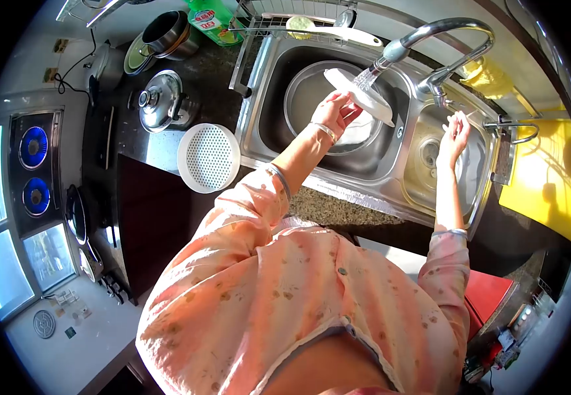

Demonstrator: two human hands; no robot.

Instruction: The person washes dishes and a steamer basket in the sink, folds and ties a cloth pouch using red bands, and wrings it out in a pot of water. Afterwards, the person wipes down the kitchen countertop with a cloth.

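Note:
Over the larger basin of the steel sink (396, 172), my left hand (333, 113) grips a white dish (359, 96), tilted, by its lower edge. Water from the faucet (397, 51) runs onto the dish. Beneath it, a round metal bowl (299, 105) sits in the basin with something white (356, 135) inside. My right hand (455, 135) is raised over the smaller basin, near the faucet's base. Its fingers are bent together; whether they hold anything is too small to make out.
A white perforated colander (208, 158) sits left of the sink, near a lidded pot (160, 105). Behind are stacked dark pots (167, 34) and a green bottle (213, 21). A white-handled brush (345, 33) lies behind the basin. A yellow sheet (549, 178) hangs at right.

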